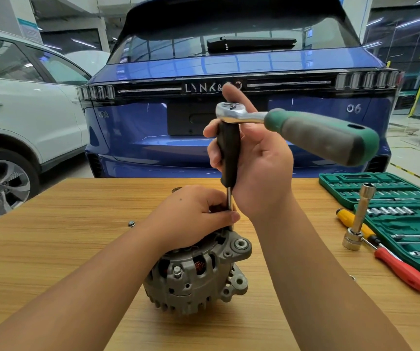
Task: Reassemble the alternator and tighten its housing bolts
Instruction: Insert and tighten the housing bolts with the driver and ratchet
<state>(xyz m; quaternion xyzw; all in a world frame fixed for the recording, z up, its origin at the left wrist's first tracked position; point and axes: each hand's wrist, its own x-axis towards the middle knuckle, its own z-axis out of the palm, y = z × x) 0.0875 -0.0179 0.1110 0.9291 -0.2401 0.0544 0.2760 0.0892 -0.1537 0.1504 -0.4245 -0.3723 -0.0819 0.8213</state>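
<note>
The grey alternator (196,277) stands on the wooden table (64,236), copper windings showing through its vents. My left hand (193,216) lies on top of it, with fingers and thumb pinching the thin steel shaft just above the housing. My right hand (252,160) grips the black driver handle (227,153), which stands upright over the alternator's rim. A ratchet wrench (305,129) with a chrome head and green-grey grip sits on top of that handle and sticks out to the right. The shaft's tip is hidden behind my left thumb.
An open green socket set case (391,198) lies at the table's right. In front of it stand a long socket extension (358,219), a yellow screwdriver (348,217) and a red screwdriver (404,272). A small loose bolt (131,223) lies left of centre. A blue car (229,72) stands behind the table.
</note>
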